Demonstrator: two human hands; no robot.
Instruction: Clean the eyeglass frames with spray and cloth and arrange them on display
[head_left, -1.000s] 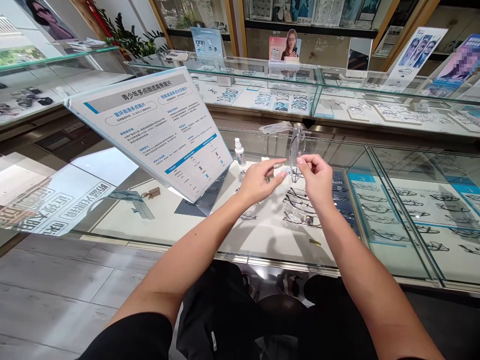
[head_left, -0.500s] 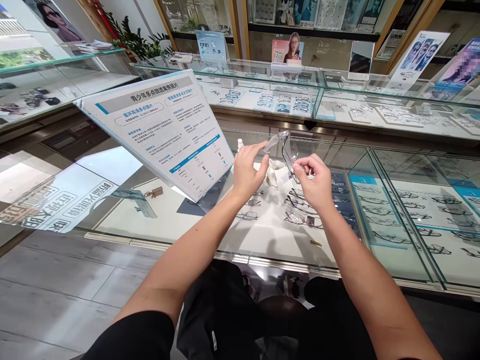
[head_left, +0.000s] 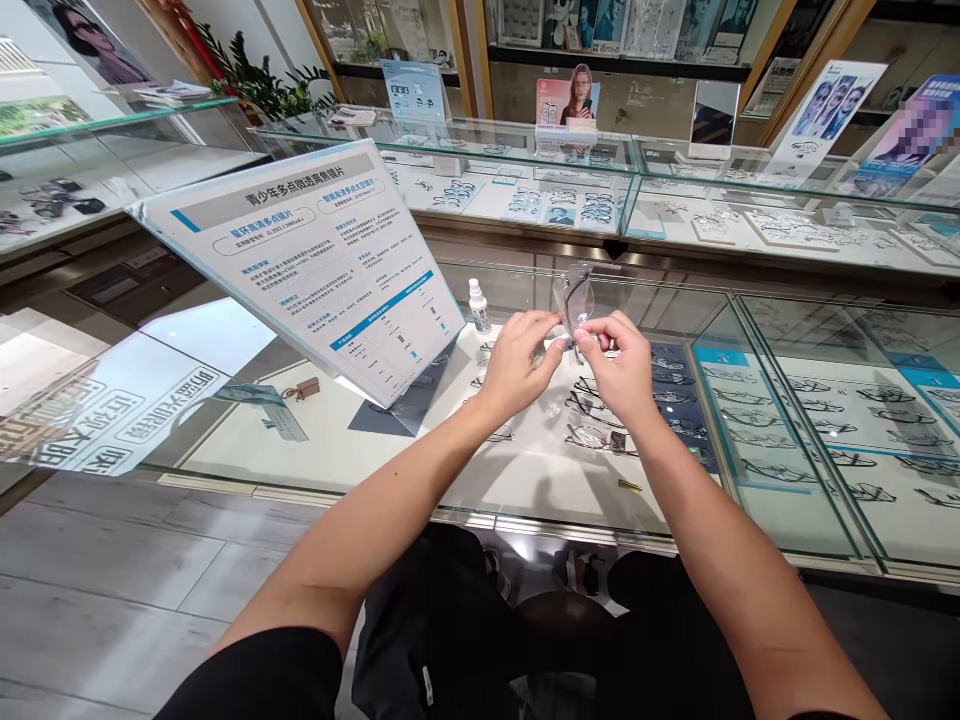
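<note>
Optical shop, glass display cases point(head_left: 489, 207) at the back; nearest, one glass-topped bench point(head_left: 555, 495). Item in work: one pair of glasses point(head_left: 574, 305), held upright above the bench, clear glossy piece about its upper part, sleeve or lens, I cannot tell which. Right hand point(head_left: 621, 368): thumb and forefinger pinching the lower end. Left hand point(head_left: 517, 358): thumb and forefinger slightly parted, fingertips beside that same end; whether they grip, I cannot tell from here. Below: cluster of spectacle frames point(head_left: 596, 437), unheld. Beyond the right hand: dark blue panel point(head_left: 679, 411) bearing more frames. Beyond the left: white bottle point(head_left: 479, 310), upright; large printed sign point(head_left: 300, 270), tilted. Near the front edge: small gold-coloured strip point(head_left: 630, 486). Progress, in my judgement: one pair taken up, handling unfinished, not yet set down; of the cluster, how many are done cannot be told.
</note>
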